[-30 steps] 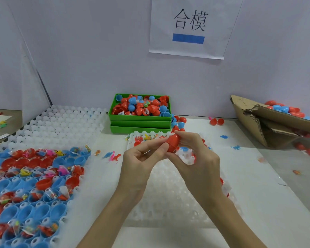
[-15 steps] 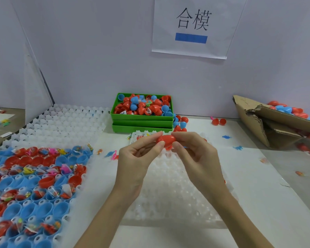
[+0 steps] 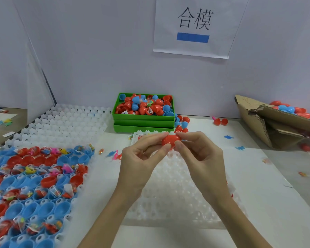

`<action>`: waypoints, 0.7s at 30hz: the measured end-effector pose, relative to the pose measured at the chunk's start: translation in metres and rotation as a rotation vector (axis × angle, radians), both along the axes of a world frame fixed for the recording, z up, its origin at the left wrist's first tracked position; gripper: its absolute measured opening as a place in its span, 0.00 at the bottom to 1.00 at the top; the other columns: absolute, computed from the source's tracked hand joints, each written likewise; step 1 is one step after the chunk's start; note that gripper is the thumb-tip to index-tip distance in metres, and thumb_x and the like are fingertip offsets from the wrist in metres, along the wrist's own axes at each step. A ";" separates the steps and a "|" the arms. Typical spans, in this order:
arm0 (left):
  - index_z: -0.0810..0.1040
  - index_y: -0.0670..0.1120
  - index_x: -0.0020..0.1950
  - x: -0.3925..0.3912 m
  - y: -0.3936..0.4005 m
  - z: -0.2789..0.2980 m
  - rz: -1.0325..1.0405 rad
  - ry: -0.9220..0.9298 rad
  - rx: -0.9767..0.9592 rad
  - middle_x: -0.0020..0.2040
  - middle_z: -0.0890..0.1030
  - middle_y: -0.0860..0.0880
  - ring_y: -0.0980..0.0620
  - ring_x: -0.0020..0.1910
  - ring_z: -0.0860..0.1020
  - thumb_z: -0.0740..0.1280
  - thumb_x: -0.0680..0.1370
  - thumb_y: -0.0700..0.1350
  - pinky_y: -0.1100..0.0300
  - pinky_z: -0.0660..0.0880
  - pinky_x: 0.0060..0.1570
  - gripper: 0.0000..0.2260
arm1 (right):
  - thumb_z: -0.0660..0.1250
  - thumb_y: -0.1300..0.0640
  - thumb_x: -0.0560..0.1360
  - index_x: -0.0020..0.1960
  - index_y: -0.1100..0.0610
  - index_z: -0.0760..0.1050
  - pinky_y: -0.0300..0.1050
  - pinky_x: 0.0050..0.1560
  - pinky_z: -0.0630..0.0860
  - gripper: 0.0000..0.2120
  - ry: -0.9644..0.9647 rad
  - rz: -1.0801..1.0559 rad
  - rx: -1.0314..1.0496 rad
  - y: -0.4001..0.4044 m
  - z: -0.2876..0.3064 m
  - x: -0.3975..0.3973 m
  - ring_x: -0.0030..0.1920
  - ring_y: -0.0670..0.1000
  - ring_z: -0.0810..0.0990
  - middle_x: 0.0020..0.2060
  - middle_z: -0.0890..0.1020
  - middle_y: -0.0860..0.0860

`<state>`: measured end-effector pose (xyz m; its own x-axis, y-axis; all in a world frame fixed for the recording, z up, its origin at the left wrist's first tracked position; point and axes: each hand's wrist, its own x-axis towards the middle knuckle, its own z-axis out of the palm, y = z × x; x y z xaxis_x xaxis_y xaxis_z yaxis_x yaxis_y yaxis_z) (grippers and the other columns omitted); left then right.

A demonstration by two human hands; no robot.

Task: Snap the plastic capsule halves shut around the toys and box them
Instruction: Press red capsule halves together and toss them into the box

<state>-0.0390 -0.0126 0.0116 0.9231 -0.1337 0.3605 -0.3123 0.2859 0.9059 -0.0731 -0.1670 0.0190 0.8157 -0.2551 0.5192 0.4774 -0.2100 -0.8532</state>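
Observation:
A red capsule [image 3: 170, 139] lies sideways between both hands, above the white dimpled tray [image 3: 170, 197] in front of me. My left hand [image 3: 141, 158] pinches its left half with thumb and fingers. My right hand [image 3: 199, 154] pinches its right half. The two halves meet, with a seam visible. At the left a white tray [image 3: 73, 187] holds rows of blue and red capsule halves, many with bagged toys inside. A cardboard box [image 3: 268, 126] at the right holds red and blue capsules.
Stacked green bins [image 3: 143, 120] at the back hold loose red and blue halves. Stacked empty white trays [image 3: 61, 120] sit at the back left. Loose halves [image 3: 220, 121] and small toy figures [image 3: 240, 148] lie scattered on the table. A paper sign hangs on the back wall.
The capsule has turned from tilted upright to lying sideways, and both hands have shifted to pinch it from either end. The hands rose slightly in view.

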 end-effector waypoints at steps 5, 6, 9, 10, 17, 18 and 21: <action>0.87 0.49 0.62 -0.002 -0.001 0.000 0.047 -0.008 0.035 0.56 0.88 0.51 0.51 0.56 0.86 0.77 0.74 0.45 0.64 0.81 0.56 0.16 | 0.69 0.60 0.80 0.65 0.57 0.80 0.39 0.58 0.81 0.14 -0.076 -0.036 -0.188 0.003 -0.004 -0.001 0.57 0.47 0.84 0.56 0.85 0.46; 0.87 0.49 0.61 -0.002 -0.001 0.000 0.060 0.004 0.031 0.54 0.88 0.51 0.52 0.55 0.86 0.77 0.73 0.46 0.65 0.81 0.55 0.16 | 0.70 0.63 0.80 0.67 0.57 0.78 0.36 0.59 0.80 0.16 -0.098 -0.045 -0.274 0.005 -0.005 -0.001 0.58 0.46 0.83 0.58 0.83 0.45; 0.88 0.53 0.57 -0.003 -0.003 0.000 0.031 0.065 -0.006 0.52 0.89 0.50 0.51 0.55 0.86 0.78 0.72 0.49 0.63 0.81 0.56 0.14 | 0.77 0.61 0.74 0.69 0.58 0.74 0.27 0.57 0.75 0.25 -0.151 -0.176 -0.493 0.010 -0.011 0.000 0.53 0.41 0.81 0.58 0.81 0.45; 0.89 0.54 0.56 -0.003 -0.004 0.000 0.005 0.075 -0.017 0.52 0.89 0.50 0.51 0.55 0.86 0.78 0.72 0.49 0.63 0.81 0.56 0.13 | 0.78 0.60 0.73 0.68 0.59 0.76 0.25 0.57 0.73 0.25 -0.179 -0.245 -0.533 0.010 -0.012 0.001 0.51 0.40 0.80 0.56 0.82 0.47; 0.85 0.55 0.63 -0.006 -0.002 0.005 -0.002 -0.053 0.070 0.61 0.85 0.51 0.50 0.64 0.81 0.72 0.77 0.61 0.60 0.79 0.60 0.18 | 0.76 0.49 0.75 0.61 0.52 0.80 0.35 0.57 0.79 0.17 -0.019 0.036 -0.109 0.000 -0.003 0.000 0.54 0.46 0.85 0.53 0.86 0.42; 0.82 0.56 0.68 -0.006 0.001 0.007 -0.020 -0.120 0.126 0.65 0.82 0.52 0.50 0.67 0.79 0.71 0.77 0.62 0.59 0.79 0.61 0.21 | 0.74 0.46 0.76 0.63 0.53 0.81 0.40 0.59 0.80 0.18 0.090 0.258 0.068 -0.002 0.001 -0.001 0.57 0.51 0.85 0.55 0.86 0.47; 0.74 0.56 0.75 -0.009 0.005 0.010 -0.138 -0.209 0.215 0.71 0.78 0.53 0.48 0.72 0.76 0.72 0.78 0.57 0.51 0.77 0.67 0.25 | 0.70 0.49 0.80 0.70 0.61 0.77 0.47 0.65 0.77 0.23 0.264 0.726 0.359 -0.004 0.009 -0.006 0.65 0.58 0.81 0.62 0.82 0.60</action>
